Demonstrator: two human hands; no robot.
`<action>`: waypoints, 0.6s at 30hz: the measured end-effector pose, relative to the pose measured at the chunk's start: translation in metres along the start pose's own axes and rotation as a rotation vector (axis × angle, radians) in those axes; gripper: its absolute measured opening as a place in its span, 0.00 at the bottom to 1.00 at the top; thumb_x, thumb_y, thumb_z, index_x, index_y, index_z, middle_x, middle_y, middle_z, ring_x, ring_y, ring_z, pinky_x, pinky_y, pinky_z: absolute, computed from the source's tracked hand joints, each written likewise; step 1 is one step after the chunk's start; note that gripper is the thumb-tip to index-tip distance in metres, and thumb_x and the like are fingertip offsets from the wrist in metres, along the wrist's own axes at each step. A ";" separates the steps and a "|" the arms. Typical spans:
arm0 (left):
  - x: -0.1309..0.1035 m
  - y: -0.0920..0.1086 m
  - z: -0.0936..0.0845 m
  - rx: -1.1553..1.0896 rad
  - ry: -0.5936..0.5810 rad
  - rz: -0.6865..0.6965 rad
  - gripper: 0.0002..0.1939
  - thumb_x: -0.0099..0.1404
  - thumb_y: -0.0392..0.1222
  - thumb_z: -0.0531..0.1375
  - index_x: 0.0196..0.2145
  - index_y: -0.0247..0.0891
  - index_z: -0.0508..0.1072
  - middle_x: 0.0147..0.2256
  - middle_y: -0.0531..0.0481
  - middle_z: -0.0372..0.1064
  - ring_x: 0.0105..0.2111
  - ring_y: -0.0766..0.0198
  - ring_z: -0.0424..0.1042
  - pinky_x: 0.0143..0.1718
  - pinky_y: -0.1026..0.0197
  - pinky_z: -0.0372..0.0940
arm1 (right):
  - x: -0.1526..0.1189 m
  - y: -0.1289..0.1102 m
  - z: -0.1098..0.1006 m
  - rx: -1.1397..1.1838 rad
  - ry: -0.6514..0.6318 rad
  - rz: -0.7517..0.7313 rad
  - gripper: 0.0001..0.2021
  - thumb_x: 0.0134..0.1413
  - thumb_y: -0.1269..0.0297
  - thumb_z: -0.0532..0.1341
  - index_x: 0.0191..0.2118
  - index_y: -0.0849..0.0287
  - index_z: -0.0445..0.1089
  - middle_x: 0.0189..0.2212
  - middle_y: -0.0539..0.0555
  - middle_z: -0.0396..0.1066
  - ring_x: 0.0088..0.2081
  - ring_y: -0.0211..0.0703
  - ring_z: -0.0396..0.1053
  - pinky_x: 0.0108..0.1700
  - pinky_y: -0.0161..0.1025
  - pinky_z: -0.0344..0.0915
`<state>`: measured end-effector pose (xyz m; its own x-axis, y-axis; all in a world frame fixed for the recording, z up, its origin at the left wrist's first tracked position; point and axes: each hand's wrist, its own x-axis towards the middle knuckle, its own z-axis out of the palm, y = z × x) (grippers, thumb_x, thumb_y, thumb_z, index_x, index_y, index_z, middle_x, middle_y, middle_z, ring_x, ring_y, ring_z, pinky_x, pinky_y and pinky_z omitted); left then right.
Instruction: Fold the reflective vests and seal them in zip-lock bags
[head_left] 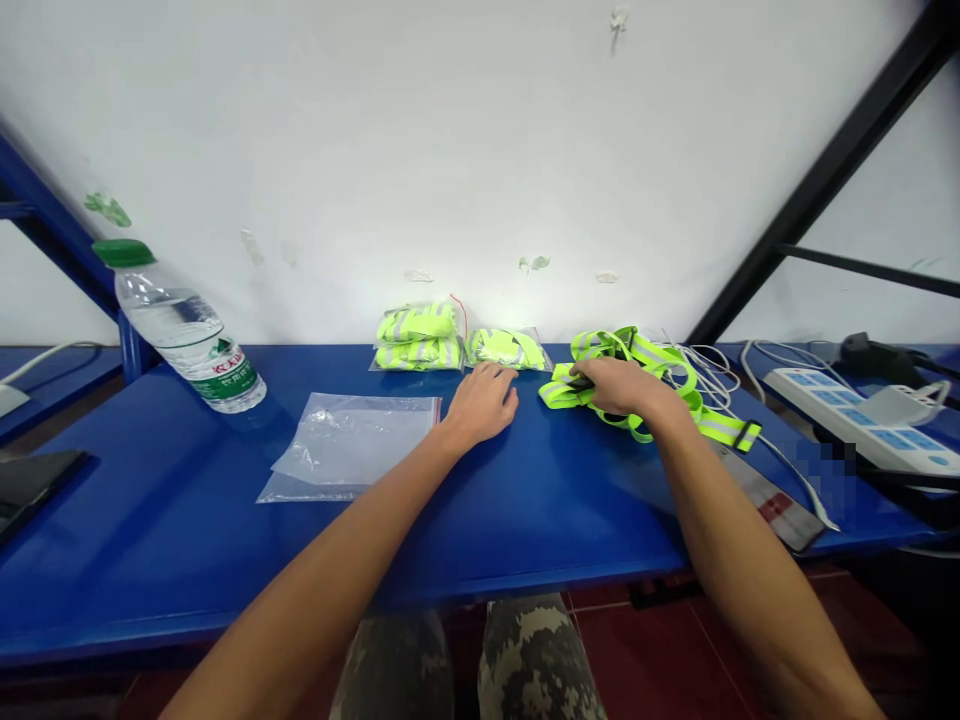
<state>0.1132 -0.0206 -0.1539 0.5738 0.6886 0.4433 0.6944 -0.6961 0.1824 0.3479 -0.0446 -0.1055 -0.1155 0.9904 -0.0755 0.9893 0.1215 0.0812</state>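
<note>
My right hand [621, 384] is closed on part of a loose heap of neon-yellow reflective straps [686, 392] with grey stripes and black buckles, at the right of the blue desk. Its fingertips are partly hidden by the straps. My left hand [484, 402] rests on the desk with loosely bent fingers, holding nothing. Just behind it lies a clear bag of folded reflective straps [506, 348]. Two more such bags are stacked as a pile [418, 338] to its left. Flat clear zip bags [356, 440] lie on the desk beside my left wrist.
A water bottle [191, 335] with a green cap stands at the left. A dark flat object [37, 485] lies at the left edge. On the right are a phone [776, 505], white cables [716, 375] and a power strip [862, 420]. A white wall [480, 150] rises behind the desk.
</note>
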 end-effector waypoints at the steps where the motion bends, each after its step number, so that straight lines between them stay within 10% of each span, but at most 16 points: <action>1: -0.001 0.002 0.000 -0.016 0.006 -0.002 0.18 0.70 0.40 0.50 0.51 0.32 0.71 0.50 0.41 0.71 0.53 0.54 0.67 0.58 0.54 0.60 | 0.001 0.001 -0.001 0.002 0.044 -0.012 0.28 0.45 0.79 0.56 0.54 0.57 0.70 0.50 0.60 0.73 0.52 0.55 0.69 0.46 0.45 0.63; 6: -0.003 0.016 -0.007 -0.090 0.060 0.031 0.27 0.70 0.51 0.51 0.60 0.29 0.62 0.57 0.37 0.66 0.58 0.51 0.64 0.59 0.51 0.60 | 0.003 -0.022 -0.003 0.095 0.298 -0.166 0.16 0.53 0.75 0.55 0.45 0.60 0.75 0.43 0.59 0.76 0.45 0.52 0.72 0.46 0.43 0.62; 12: 0.000 0.007 -0.028 -0.146 0.027 -0.027 0.20 0.63 0.33 0.50 0.52 0.37 0.70 0.49 0.43 0.73 0.49 0.57 0.71 0.51 0.56 0.66 | -0.007 -0.071 -0.002 0.496 0.592 -0.449 0.11 0.59 0.68 0.55 0.44 0.59 0.73 0.43 0.57 0.76 0.46 0.48 0.71 0.50 0.44 0.63; 18: -0.013 -0.010 -0.040 -0.043 0.027 0.020 0.24 0.63 0.28 0.48 0.55 0.33 0.70 0.55 0.42 0.70 0.58 0.55 0.66 0.60 0.55 0.60 | -0.005 -0.081 0.005 0.819 0.423 -0.363 0.09 0.52 0.61 0.62 0.39 0.59 0.70 0.37 0.55 0.75 0.37 0.44 0.70 0.41 0.42 0.65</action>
<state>0.0817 -0.0306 -0.1262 0.5753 0.6691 0.4704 0.6631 -0.7183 0.2106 0.2686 -0.0597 -0.1166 -0.2886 0.8631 0.4145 0.6253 0.4978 -0.6011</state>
